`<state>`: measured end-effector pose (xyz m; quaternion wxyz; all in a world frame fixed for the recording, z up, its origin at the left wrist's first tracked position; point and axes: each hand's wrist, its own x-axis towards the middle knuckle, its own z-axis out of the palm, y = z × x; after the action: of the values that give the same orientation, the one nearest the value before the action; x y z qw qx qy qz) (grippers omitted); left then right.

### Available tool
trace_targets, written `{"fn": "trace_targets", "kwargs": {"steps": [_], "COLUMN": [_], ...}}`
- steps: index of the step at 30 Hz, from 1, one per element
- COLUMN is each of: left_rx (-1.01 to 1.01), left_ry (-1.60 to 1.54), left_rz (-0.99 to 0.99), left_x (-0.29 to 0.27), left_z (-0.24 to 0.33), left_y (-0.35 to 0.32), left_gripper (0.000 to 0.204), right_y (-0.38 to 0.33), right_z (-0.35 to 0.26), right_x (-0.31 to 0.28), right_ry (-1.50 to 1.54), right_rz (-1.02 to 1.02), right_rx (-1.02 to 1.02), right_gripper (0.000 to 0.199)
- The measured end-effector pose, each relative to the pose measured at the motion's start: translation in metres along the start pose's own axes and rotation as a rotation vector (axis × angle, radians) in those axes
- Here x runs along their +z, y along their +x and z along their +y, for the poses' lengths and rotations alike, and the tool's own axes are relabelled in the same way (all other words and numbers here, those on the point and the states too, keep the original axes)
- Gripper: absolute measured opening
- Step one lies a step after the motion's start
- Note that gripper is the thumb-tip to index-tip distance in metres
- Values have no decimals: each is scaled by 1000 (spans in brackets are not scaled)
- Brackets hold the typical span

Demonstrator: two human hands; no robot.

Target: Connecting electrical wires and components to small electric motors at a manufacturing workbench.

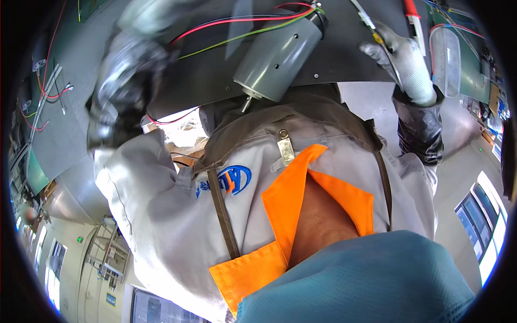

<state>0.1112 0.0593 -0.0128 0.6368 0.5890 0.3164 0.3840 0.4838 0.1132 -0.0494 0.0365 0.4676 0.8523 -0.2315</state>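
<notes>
A grey cylindrical motor (280,56) lies on the dark table in front of me, its short shaft pointing toward my body. Red, green and dark wires come out of its far end and run left. My left hand (151,16), gloved, is at the upper left near those wires; motion smears its fingers. On the right, my right hand (412,62) wears a white glove and appears closed around a slender tool (365,16) with a yellow band, its thumb stuck out to the left. A red-and-white marker-like stick (413,21) is just beyond that hand.
A clear plastic tray (446,62) sits right of my right hand, with loose wires around it. More thin wires (51,94) with connectors lie far left. The dark table's near edge (215,102) runs close to my apron.
</notes>
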Motion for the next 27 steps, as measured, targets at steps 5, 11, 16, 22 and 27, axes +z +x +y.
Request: {"fn": "trace_targets", "kwargs": {"steps": [5,11,16,22,27], "left_rx": [198,233,60,-106,-85], "left_ry": [645,886,992,127,-169], "left_rz": [-140,380,762,459,654], "left_x": [-10,61,-10,-169,-61], "left_z": [18,-74,-62,-40,-33], "left_y": [-75,-72,7,1,-88], "left_gripper": [64,80,42,37,52], "right_y": [3,26,136,91,35], "right_z": [13,-105,-126,-104,75], "right_x": [3,43,52,-2,-20], "right_ry": [370,1236,907,1192,1063], "right_rz": [84,-418,17,315,896], "right_rx": [245,200,1,-414,289], "right_gripper": [39,36,30,35,53]}}
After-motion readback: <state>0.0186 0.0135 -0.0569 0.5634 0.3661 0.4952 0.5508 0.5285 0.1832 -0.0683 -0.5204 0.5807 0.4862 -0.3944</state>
